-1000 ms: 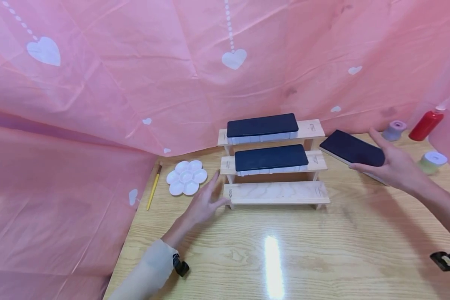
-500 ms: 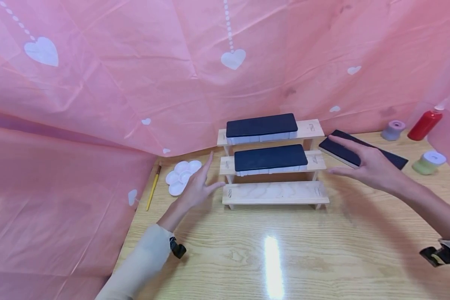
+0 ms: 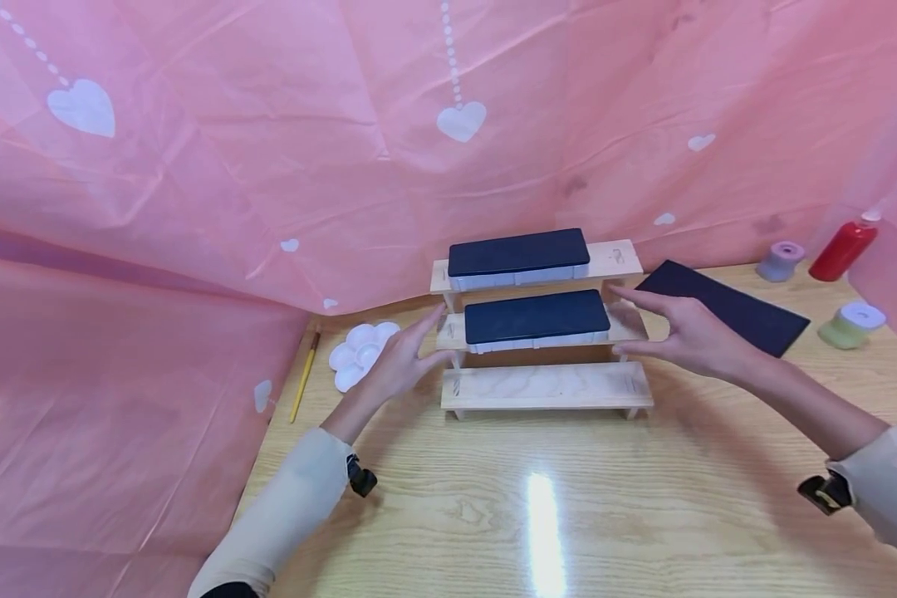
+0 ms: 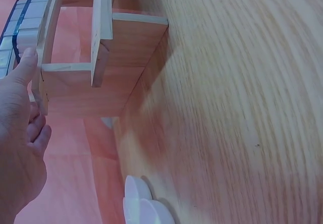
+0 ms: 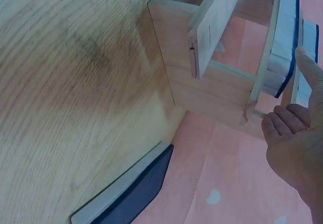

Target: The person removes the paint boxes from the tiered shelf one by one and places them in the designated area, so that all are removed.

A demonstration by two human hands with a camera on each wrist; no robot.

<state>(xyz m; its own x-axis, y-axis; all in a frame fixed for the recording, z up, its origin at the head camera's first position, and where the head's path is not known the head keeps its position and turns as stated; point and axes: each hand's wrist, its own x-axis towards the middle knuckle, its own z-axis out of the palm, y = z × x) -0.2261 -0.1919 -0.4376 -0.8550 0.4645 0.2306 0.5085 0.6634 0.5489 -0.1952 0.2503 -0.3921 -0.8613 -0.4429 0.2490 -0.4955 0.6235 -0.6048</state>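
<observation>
A three-step wooden stand (image 3: pixel 546 386) carries two white boxes with dark navy lids, one on the top step (image 3: pixel 519 253) and one on the middle step (image 3: pixel 538 317). My left hand (image 3: pixel 392 365) is at the left end of the middle step, thumb and fingers spread. In the left wrist view its thumb (image 4: pixel 26 65) lies by the end of a box. Opposite it, my right hand (image 3: pixel 698 336) reaches the right end of that step with fingers extended; its thumb (image 5: pixel 309 67) is close to the lid edge in the right wrist view. Neither hand grips anything.
A third dark-lidded box (image 3: pixel 725 303) lies on the table right of the stand. Beyond it are a purple pot (image 3: pixel 780 262), a green pot (image 3: pixel 852 325) and a red bottle (image 3: pixel 843 251). At left lie a white flower-shaped palette (image 3: pixel 355 357) and a yellow-handled brush (image 3: pixel 304 378).
My right hand has moved left from the box on the table to the right end of the middle step. My left hand has shifted slightly by the stand's left end.
</observation>
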